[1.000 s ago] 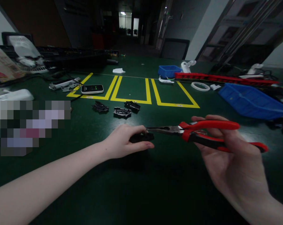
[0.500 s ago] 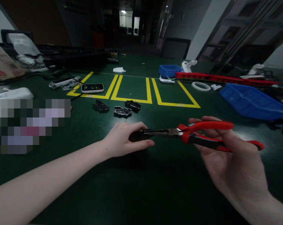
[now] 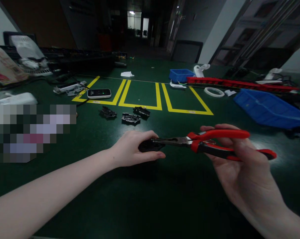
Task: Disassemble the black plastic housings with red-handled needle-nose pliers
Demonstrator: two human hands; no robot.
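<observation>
1. Pliers [image 3: 221, 134] with red and black handles lie across the right hand [image 3: 247, 166], near and to the right, nose pointing left. That hand's grip is closed around them, fingers on the far side and thumb over the handles.

2. The handles stand somewhat apart. The nose reaches the part [image 3: 150, 145], a small black thing, but I cannot tell whether its tips pinch anything.

3. The part sits in the left hand [image 3: 132, 149], at the near middle of the worktop [image 3: 175, 186]. This grip is narrow, holding the part between thumb and finger, with the thumb on the near side. From where I stand, I cannot tell if the part touches the surface below.

4. Farther off lie three black pieces, one in the middle [image 3: 130, 118], one to its left [image 3: 107, 112] and one just to its right [image 3: 141, 112].

5. Past them, yellow tape [image 3: 140, 107] marks out three bays. A white-edged device [image 3: 99, 93] with green lights lies at the left bay.

6. Far right, I see a small blue bin [image 3: 181, 75], a red strip [image 3: 239, 83] and a larger blue bin [image 3: 269, 106].
</observation>
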